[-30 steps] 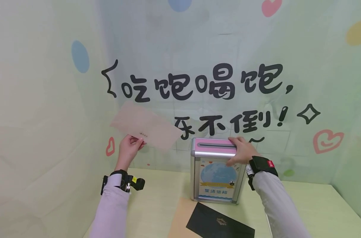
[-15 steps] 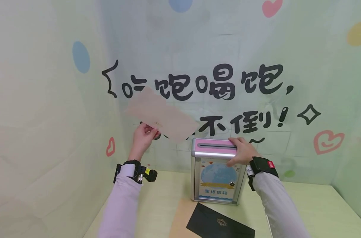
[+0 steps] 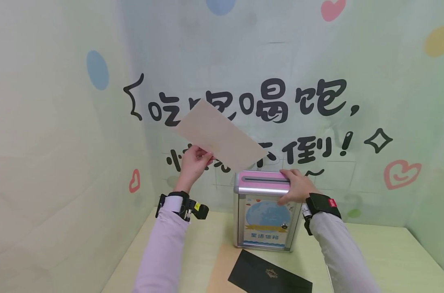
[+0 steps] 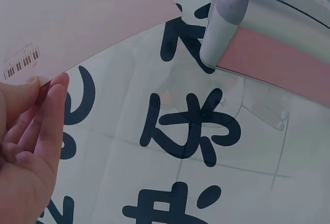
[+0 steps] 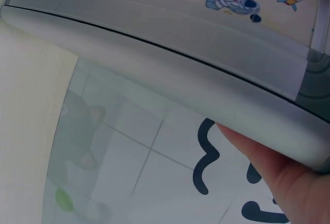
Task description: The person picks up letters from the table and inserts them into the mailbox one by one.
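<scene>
My left hand (image 3: 193,166) pinches the lower edge of a pale pink envelope (image 3: 225,138) between thumb and fingers. The envelope is raised and tilted, its lower right corner just above the left end of the letter box (image 3: 267,221). In the left wrist view, small dark print shows on the envelope (image 4: 98,23) near my fingertips. The box stands upright, silver-framed, with a pink top cut by a long slot (image 3: 264,179) and a blue planet picture on its front. My right hand (image 3: 299,188) grips the box's upper right corner, thumb on the front; its other fingers are partly hidden.
A black envelope (image 3: 269,272) with a gold emblem lies in front of the box, overlapping a light orange envelope or sheet (image 3: 220,268). The pale table (image 3: 372,252) meets a decorated wall (image 3: 397,93) close behind the box, and another wall (image 3: 53,162) rises at the left.
My left hand has moved right and up with the pink envelope, bringing its lower right corner close over the box's left end. The right hand and the box have stayed in place.
</scene>
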`<state>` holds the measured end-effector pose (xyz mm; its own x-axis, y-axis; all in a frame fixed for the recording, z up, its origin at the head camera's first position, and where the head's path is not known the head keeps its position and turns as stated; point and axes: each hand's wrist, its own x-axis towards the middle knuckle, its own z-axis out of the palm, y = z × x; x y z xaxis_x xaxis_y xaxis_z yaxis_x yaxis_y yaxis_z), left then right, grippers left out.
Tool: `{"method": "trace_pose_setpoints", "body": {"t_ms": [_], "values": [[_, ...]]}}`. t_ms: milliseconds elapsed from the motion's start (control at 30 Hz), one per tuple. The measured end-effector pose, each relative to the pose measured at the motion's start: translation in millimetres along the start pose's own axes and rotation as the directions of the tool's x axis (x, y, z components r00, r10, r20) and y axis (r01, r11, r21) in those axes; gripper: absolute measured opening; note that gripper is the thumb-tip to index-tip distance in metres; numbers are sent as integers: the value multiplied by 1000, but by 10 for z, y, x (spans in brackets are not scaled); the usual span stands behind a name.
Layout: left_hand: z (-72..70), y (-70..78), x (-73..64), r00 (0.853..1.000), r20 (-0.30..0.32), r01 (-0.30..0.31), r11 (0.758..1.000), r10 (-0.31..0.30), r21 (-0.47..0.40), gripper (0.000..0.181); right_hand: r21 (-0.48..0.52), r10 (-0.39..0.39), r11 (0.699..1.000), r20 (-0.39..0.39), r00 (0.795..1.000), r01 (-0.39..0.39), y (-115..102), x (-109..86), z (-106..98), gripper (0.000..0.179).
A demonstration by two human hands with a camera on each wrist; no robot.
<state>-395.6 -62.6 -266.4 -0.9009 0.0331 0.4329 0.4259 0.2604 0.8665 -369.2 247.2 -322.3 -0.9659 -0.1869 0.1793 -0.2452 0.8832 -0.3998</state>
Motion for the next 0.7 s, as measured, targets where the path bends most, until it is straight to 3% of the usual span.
{"method": "trace_pose_setpoints", "body": {"t_ms": [400, 700], "values": [[286, 43, 25, 996, 83, -34, 998, 29, 58, 21, 24, -6, 1000, 5, 1000, 6, 3, -17, -18, 102], [361, 71, 57, 991, 118, -81, 984, 62, 162, 16, 9, -11, 1000, -4, 1000, 11, 3, -4, -11, 101]]}}
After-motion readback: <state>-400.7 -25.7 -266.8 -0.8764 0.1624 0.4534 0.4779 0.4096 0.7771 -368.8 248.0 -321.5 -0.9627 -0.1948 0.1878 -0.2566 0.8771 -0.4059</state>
